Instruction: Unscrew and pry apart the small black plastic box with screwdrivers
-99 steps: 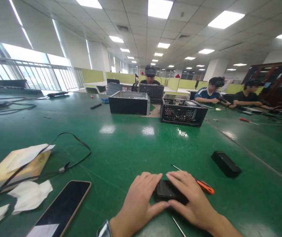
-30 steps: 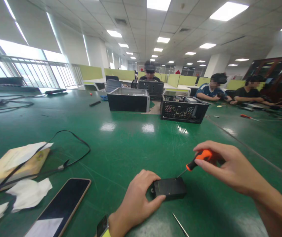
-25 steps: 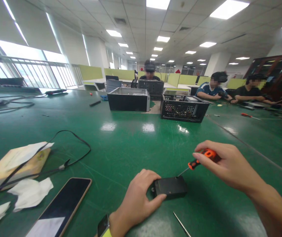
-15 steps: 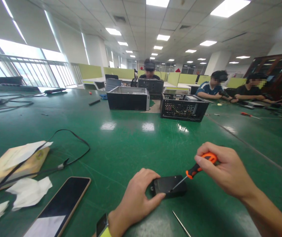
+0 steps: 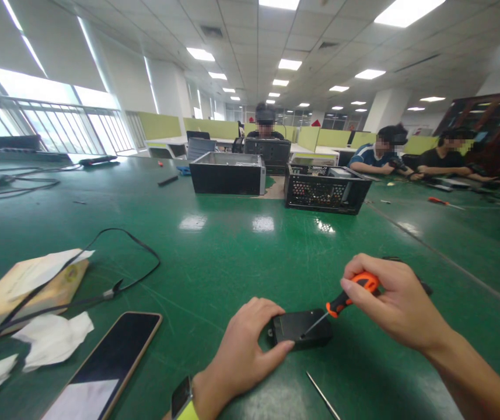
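A small black rectangular box (image 5: 300, 328) lies on the green tabletop in front of me. My left hand (image 5: 254, 335) grips its left end, thumb along the near edge and fingers round the far side. In my right hand (image 5: 383, 297) is an orange and black screwdriver (image 5: 339, 304), its handle wrapped by the fingers. The shaft slants down to the left, and the tip meets the near part of the box's top, at a small hole or screw. Just below the box rests a thin metal rod (image 5: 322, 394), its lower end cut off by the frame.
At left lie a phone (image 5: 107, 364), crumpled tissues (image 5: 55, 341), a tissue box (image 5: 31, 286) and a black cable (image 5: 156, 251). Two computer cases, one closed-sided (image 5: 227, 178) and one perforated (image 5: 326, 189), stand further back. A dark object (image 5: 425, 287) is partly behind my right hand. Several people sit beyond.
My right hand and the screwdriver handle have shifted slightly left, uncovering more of the dark object behind. The tip stays on the box, and my left hand keeps its hold.
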Motion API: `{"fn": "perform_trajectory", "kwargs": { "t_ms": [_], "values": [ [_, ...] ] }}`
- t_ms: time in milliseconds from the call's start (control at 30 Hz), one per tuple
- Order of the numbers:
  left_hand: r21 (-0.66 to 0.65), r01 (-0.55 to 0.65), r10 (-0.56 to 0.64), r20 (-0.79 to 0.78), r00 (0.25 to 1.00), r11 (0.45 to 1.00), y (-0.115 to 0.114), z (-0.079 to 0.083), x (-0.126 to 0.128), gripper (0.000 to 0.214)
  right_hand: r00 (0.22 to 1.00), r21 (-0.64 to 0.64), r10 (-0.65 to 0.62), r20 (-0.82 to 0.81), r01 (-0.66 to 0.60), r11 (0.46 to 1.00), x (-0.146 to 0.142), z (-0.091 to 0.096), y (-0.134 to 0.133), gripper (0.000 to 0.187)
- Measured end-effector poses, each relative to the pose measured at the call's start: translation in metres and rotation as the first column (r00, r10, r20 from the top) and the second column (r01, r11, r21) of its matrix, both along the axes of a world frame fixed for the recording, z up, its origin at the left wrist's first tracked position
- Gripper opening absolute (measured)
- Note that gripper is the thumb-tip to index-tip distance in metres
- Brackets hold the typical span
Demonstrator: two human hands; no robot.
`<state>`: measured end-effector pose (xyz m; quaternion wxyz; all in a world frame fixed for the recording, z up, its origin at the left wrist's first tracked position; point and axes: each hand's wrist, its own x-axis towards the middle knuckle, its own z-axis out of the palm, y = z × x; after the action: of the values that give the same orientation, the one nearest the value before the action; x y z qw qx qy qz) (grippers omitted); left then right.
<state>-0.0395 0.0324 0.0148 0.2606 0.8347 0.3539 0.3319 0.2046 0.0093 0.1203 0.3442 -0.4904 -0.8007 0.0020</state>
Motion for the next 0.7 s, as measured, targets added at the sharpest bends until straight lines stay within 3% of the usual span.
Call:
{"fn": "perform_trajectory", "kwargs": {
  "t_ms": [133,300,400,533,700],
  "values": [
    [-0.002,-0.002,0.002,-0.005,1.000,1.000,0.000,-0.002,-0.001,0.028,0.996,-0.059,0.085,0.015,-0.084,0.995,0.003,0.008,-0.005,0.005],
    [-0.002,0.003,-0.003,-0.001,1.000,1.000,-0.001,-0.002,-0.001,0.027,0.994,0.004,0.101,0.037,-0.101,0.995,0.008,0.010,-0.011,0.024],
    [-0.006,0.003,-0.003,0.000,1.000,1.000,-0.001,-0.001,-0.001,0.027,0.989,0.057,0.116,0.094,-0.121,0.991,0.010,0.009,-0.010,0.021],
    [-0.006,-0.006,0.006,-0.001,1.000,1.000,0.000,-0.001,0.000,0.028,0.975,-0.016,0.202,0.097,-0.201,0.979,0.012,0.011,-0.011,0.022],
    [-0.005,-0.004,0.004,-0.006,1.000,1.000,0.000,-0.001,-0.001,0.028,0.977,0.027,0.175,0.118,-0.179,0.983,0.010,0.017,-0.014,0.015]
  ]
}}
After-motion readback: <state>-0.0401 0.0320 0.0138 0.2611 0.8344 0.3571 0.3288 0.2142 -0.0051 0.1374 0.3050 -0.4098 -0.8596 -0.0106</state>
